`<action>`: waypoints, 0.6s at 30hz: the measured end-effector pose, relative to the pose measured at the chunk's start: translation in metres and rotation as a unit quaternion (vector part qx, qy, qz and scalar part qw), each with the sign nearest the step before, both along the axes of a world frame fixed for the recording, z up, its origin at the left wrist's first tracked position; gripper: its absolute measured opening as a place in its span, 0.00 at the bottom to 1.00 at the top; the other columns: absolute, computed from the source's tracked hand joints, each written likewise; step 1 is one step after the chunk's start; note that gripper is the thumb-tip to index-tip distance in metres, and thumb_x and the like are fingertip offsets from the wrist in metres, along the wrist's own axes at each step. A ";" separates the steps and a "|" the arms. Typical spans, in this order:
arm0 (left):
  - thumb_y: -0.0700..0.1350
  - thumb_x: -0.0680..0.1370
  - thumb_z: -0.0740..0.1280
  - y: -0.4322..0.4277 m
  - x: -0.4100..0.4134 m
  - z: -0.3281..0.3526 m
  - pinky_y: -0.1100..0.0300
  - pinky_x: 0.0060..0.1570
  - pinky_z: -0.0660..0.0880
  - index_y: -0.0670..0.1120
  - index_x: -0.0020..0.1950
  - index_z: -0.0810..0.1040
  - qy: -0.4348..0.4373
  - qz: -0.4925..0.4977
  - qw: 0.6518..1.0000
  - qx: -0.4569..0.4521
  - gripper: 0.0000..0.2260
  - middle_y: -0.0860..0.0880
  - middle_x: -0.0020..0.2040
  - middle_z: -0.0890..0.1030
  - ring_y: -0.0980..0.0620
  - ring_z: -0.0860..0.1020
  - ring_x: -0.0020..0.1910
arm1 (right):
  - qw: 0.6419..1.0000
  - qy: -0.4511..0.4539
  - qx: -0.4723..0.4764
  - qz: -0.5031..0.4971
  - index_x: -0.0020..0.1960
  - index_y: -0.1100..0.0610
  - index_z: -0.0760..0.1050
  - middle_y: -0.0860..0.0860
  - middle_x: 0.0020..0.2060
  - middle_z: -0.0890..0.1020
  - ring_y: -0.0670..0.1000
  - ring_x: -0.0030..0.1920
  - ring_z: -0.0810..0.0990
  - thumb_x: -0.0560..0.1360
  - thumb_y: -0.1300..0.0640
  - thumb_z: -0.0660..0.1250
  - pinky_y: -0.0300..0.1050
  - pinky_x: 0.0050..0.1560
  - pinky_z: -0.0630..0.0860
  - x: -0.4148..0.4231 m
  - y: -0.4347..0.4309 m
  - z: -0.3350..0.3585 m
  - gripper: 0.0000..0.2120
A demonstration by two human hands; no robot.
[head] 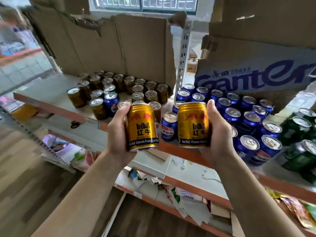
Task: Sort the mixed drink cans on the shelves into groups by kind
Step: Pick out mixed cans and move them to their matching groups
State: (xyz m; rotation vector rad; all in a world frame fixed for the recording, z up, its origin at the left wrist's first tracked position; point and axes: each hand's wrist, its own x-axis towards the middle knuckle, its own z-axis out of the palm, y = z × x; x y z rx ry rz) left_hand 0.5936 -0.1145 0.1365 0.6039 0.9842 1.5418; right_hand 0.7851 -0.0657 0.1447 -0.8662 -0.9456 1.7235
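Left grip (pixel 118 134): fingers and thumb curled round 1 gold Red Bull can (pixel 142 127), upright, label toward the camera. Right grip (pixel 218 134): the same hold on a 2nd gold can (pixel 193 124). Both cans hang in the air in front of the shelf (pixel 47 89), apart from each other.

Just behind, between the 2 held cans, 1 blue Pepsi can (pixel 169 126) stands at the shelf's front edge.

Judged step: carry both gold cans to their own kind. The gold group (pixel 119 86) stands left of the upright post, the blue group (pixel 239 113) right of it, and green cans (pixel 299 130) at the far right.

Notes for doing it well:
- Swing both cans left. The right one must pass over the front blue can, so lift it clear first.
- Set them down upright on bare shelf just beside the gold group, 1 at a time if space is tight. The cans stand close together and a knock could topple several.
- At least 1 stray blue can (pixel 111 103) stands inside the gold group. Do not box it in, since it has to go right later.

Farthest back: a torn cardboard sheet (pixel 128 48) behind the gold group and a printed carton (pixel 256 74) behind the blue group.
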 end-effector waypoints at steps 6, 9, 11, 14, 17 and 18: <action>0.56 0.79 0.58 -0.007 -0.097 0.008 0.53 0.40 0.80 0.39 0.57 0.78 -0.003 0.006 1.000 0.013 0.22 0.40 0.44 0.80 0.42 0.80 0.40 | 1.000 0.006 0.007 0.011 0.50 0.55 0.82 0.59 0.42 0.85 0.59 0.40 0.85 0.75 0.41 0.60 0.56 0.39 0.81 -0.098 -0.001 0.002 0.20; 0.56 0.79 0.59 -0.009 -0.148 0.010 0.53 0.40 0.80 0.37 0.63 0.75 -0.003 0.011 1.000 0.016 0.25 0.39 0.45 0.80 0.42 0.81 0.40 | 1.000 0.009 0.001 0.005 0.58 0.54 0.80 0.60 0.49 0.84 0.62 0.47 0.84 0.73 0.40 0.63 0.64 0.47 0.80 -0.148 -0.001 -0.003 0.22; 0.57 0.79 0.59 -0.009 -0.180 0.010 0.51 0.42 0.79 0.36 0.66 0.74 0.001 0.008 1.000 0.015 0.27 0.38 0.46 0.80 0.41 0.81 0.41 | 1.000 0.005 0.006 -0.001 0.61 0.53 0.78 0.58 0.52 0.84 0.61 0.50 0.84 0.73 0.40 0.64 0.61 0.46 0.80 -0.179 -0.002 -0.007 0.24; 0.58 0.78 0.60 -0.011 -0.219 0.011 0.52 0.41 0.80 0.40 0.60 0.77 0.004 -0.004 1.000 0.011 0.23 0.41 0.43 0.82 0.43 0.81 0.40 | 1.000 0.015 0.003 -0.002 0.49 0.47 0.83 0.53 0.44 0.86 0.56 0.46 0.85 0.78 0.43 0.59 0.56 0.44 0.80 -0.215 -0.003 -0.012 0.15; 0.58 0.76 0.61 -0.009 -0.247 0.011 0.52 0.40 0.81 0.42 0.57 0.77 0.036 -0.017 0.999 0.017 0.21 0.43 0.41 0.83 0.45 0.82 0.39 | 1.000 0.013 0.003 -0.002 0.47 0.47 0.82 0.52 0.42 0.86 0.55 0.44 0.86 0.80 0.44 0.58 0.56 0.44 0.81 -0.243 -0.005 -0.011 0.15; 0.58 0.75 0.61 -0.008 -0.254 0.011 0.53 0.39 0.81 0.43 0.56 0.77 0.049 -0.020 0.998 0.017 0.20 0.45 0.40 0.83 0.46 0.82 0.38 | 1.000 0.007 -0.001 -0.007 0.51 0.49 0.80 0.53 0.43 0.86 0.56 0.45 0.85 0.80 0.44 0.58 0.57 0.43 0.81 -0.251 -0.005 -0.010 0.13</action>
